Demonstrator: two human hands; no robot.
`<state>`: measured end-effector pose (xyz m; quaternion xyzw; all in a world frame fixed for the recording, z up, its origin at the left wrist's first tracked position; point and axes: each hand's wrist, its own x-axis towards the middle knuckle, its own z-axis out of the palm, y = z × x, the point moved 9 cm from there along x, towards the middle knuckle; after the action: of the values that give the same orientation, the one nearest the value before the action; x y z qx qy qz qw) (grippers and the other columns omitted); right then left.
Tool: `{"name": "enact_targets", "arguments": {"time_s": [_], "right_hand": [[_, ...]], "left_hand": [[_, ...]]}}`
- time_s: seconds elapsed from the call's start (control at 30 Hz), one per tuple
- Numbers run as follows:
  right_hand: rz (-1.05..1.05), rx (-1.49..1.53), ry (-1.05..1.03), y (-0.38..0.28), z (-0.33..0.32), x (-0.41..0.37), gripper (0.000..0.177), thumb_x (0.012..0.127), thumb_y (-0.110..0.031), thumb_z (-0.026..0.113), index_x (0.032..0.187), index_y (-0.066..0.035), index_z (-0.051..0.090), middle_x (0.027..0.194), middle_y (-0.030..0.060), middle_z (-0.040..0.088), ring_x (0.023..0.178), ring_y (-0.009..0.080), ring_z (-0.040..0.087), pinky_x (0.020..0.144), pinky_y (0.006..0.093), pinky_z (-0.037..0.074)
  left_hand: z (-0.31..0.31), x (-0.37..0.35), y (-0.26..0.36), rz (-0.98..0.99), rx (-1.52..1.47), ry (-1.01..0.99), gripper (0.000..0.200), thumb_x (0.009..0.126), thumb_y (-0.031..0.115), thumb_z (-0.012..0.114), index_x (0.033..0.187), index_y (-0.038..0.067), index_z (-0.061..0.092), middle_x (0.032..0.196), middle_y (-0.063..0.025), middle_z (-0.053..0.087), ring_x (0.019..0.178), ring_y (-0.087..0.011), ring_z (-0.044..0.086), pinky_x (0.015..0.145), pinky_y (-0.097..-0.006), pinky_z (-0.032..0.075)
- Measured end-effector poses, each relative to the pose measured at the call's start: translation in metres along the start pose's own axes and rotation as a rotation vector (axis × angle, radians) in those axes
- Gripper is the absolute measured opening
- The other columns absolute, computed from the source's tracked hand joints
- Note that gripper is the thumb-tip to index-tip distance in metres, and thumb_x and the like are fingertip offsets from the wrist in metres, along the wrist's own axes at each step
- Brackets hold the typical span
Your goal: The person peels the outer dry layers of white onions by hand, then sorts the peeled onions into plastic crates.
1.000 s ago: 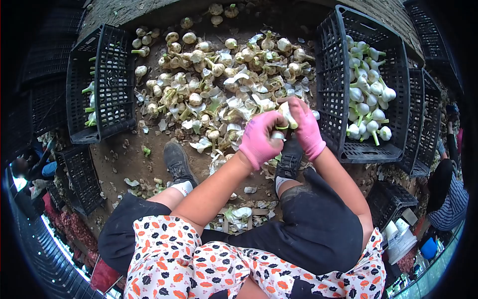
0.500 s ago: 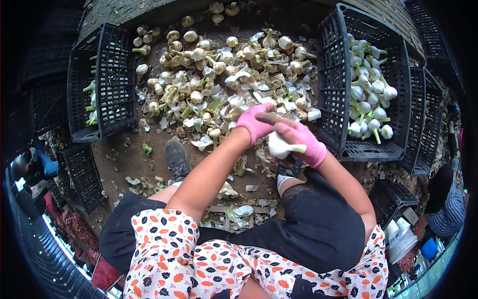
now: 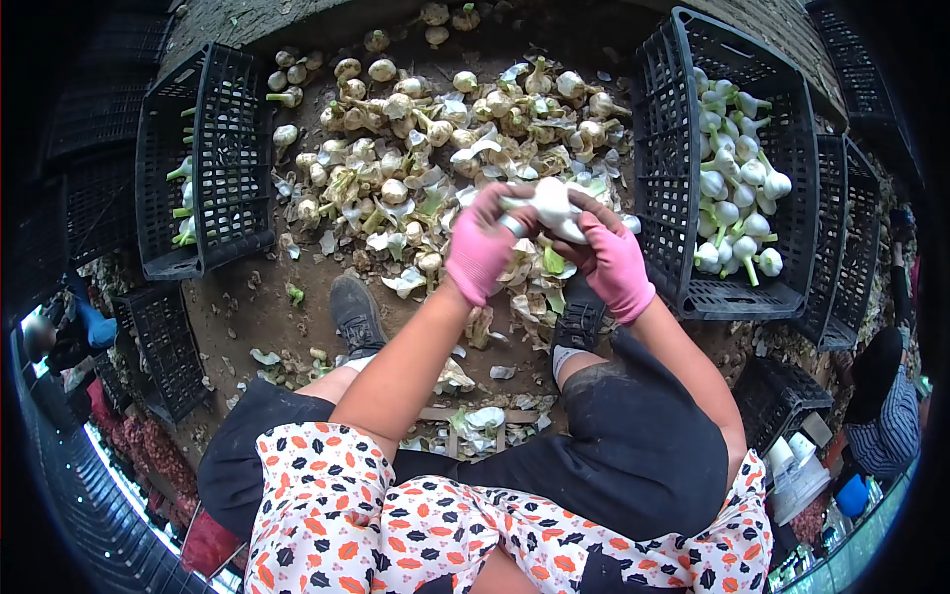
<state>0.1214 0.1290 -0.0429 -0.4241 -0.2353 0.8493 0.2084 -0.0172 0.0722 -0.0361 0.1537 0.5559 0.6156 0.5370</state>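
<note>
A peeled white garlic bulb is held between my hands, above the heap of unpeeled garlic. My left hand, in a pink glove with dirty fingertips, is closed at the bulb's left side, around what looks like its stem; motion blurs this part. Also in a pink glove, my right hand is closed on the bulb's right side, with loose whitish skin by its fingers. Below and beyond them, the soil-marked garlic heap is mixed with torn skins.
On the right, a black crate holds cleaned white garlic bulbs. Another black crate with garlic stands on the left. My shoes rest on the dirt floor. A person in a striped garment is at the far right.
The garlic bulb has moved up and slightly left, turned so its stem no longer points right. My left hand, earlier stretched beside the right one, now closes on the bulb too.
</note>
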Motion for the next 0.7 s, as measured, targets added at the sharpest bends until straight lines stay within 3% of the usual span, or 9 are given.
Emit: {"name": "enact_targets", "arguments": {"time_s": [0.03, 0.1, 0.17, 0.23, 0.37, 0.43, 0.5, 0.57, 0.7], "right_hand": [[0.001, -0.001, -0.001, -0.003, -0.015, 0.0, 0.043, 0.096, -0.025, 0.051, 0.132, -0.002, 0.047, 0.102, 0.011, 0.065, 0.088, 0.0119, 0.065, 0.066, 0.023, 0.056], [0.533, -0.174, -0.634, 0.042, 0.001, -0.027, 0.042, 0.096, -0.022, 0.051, 0.134, -0.004, 0.045, 0.096, 0.0099, 0.067, 0.077, 0.0161, 0.067, 0.063, 0.0275, 0.056], [0.86, -0.883, -0.977, 0.068, 0.03, -0.083, 0.043, 0.093, -0.029, 0.057, 0.128, -0.005, 0.051, 0.082, 0.0098, 0.068, 0.064, 0.0142, 0.066, 0.053, 0.0264, 0.055], [0.857, -1.067, -1.001, 0.08, 0.021, -0.083, 0.047, 0.09, -0.039, 0.059, 0.124, -0.007, 0.054, 0.084, 0.0122, 0.068, 0.063, 0.0144, 0.066, 0.051, 0.0247, 0.053], [0.539, -0.375, -0.151, 0.037, 0.007, -0.023, 0.056, 0.091, -0.052, 0.051, 0.126, -0.008, 0.049, 0.101, 0.0129, 0.063, 0.072, 0.0174, 0.066, 0.063, 0.0287, 0.056], [0.265, -0.063, -0.1, 0.033, 0.006, -0.009, 0.048, 0.091, -0.042, 0.057, 0.128, -0.014, 0.046, 0.104, 0.0087, 0.06, 0.07, 0.0146, 0.063, 0.057, 0.0241, 0.053], [0.063, -0.204, -0.029, 0.02, -0.025, 0.008, 0.041, 0.091, -0.032, 0.059, 0.125, -0.013, 0.048, 0.098, 0.0071, 0.061, 0.069, 0.0136, 0.062, 0.054, 0.0223, 0.048], [0.041, -0.131, 0.14, 0.013, -0.056, 0.009, 0.031, 0.091, -0.025, 0.06, 0.115, -0.008, 0.053, 0.088, 0.0046, 0.063, 0.067, 0.0127, 0.06, 0.052, 0.0229, 0.045], [-0.004, -0.23, 0.309, -0.001, -0.077, 0.002, 0.031, 0.093, -0.031, 0.053, 0.113, -0.008, 0.059, 0.092, 0.0048, 0.066, 0.068, 0.0125, 0.062, 0.054, 0.0198, 0.047]], "left_hand": [[-0.006, 0.003, 0.004, -0.094, -0.18, 0.028, 0.021, 0.088, 0.008, 0.062, 0.109, 0.006, 0.056, 0.097, -0.0106, 0.066, 0.086, -0.02, 0.066, 0.078, -0.0292, 0.056], [-0.029, 0.015, 0.02, -0.021, -0.324, 0.16, 0.017, 0.093, 0.016, 0.056, 0.108, 0.008, 0.052, 0.098, -0.0124, 0.066, 0.082, -0.0215, 0.067, 0.074, -0.0324, 0.058], [-0.06, 0.026, 0.013, -0.045, -0.433, 0.261, 0.017, 0.093, 0.014, 0.056, 0.108, 0.007, 0.053, 0.097, -0.0132, 0.066, 0.082, -0.0223, 0.067, 0.075, -0.0342, 0.058], [-0.066, 0.026, 0.017, -0.022, -0.372, 0.246, 0.016, 0.093, 0.011, 0.055, 0.108, 0.007, 0.053, 0.097, -0.0135, 0.065, 0.083, -0.0216, 0.067, 0.075, -0.0343, 0.058], [-0.037, 0.007, 0.02, 0.049, 0.265, 0.187, 0.007, 0.087, 0.007, 0.063, 0.094, 0.004, 0.062, 0.096, -0.0095, 0.066, 0.084, -0.0165, 0.064, 0.076, -0.0284, 0.056], [0.014, -0.002, -0.006, -0.039, 0.502, -0.197, 0.013, 0.086, 0.005, 0.063, 0.099, 0.004, 0.064, 0.096, -0.0069, 0.066, 0.087, -0.0147, 0.062, 0.082, -0.0275, 0.051], [0.032, 0.0, -0.027, -0.23, 0.365, -0.426, 0.023, 0.084, -0.001, 0.059, 0.106, 0.004, 0.064, 0.099, -0.0049, 0.066, 0.093, -0.0133, 0.061, 0.088, -0.0269, 0.047], [0.018, 0.034, -0.017, -0.09, 0.314, -0.343, 0.04, 0.082, -0.005, 0.055, 0.122, 0.002, 0.056, 0.119, -0.01, 0.06, 0.106, -0.0164, 0.059, 0.095, -0.0304, 0.046], [0.016, 0.078, -0.021, 0.023, 0.997, -0.181, 0.054, 0.085, 0.009, 0.057, 0.137, 0.01, 0.043, 0.13, -0.013, 0.054, 0.119, -0.022, 0.052, 0.104, -0.0338, 0.038]]}}
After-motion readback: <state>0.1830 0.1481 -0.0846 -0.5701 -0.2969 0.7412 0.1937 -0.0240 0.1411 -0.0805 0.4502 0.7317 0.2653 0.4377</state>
